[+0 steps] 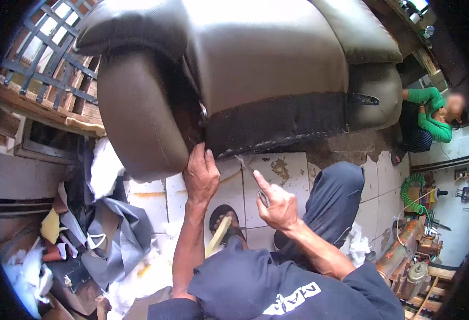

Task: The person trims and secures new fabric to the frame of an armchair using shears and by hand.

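A brown leather-covered armchair (pixel 271 53) fills the upper middle. Along its lower side runs a black fabric panel (pixel 282 120), with a line of pale staples or stitches near its bottom edge. My left hand (pixel 201 175) has its fingertips closed at the panel's left corner, where it meets the padded brown armrest (pixel 141 114); what lies under the fingers is partly hidden. Held in my right hand (pixel 278 207) is a thin metal tool (pixel 248 166), index finger stretched along it, tip close to the panel's bottom edge. Whether it is a blade or a pick is unclear.
Grey leather scraps (pixel 119 234) and white stuffing (pixel 106 168) lie at the left. A wooden frame with webbing (pixel 47 69) stands far left. At the right are a coiled green hose (pixel 413 192), a rusty compressor (pixel 405 248) and a seated person in green (pixel 431 109).
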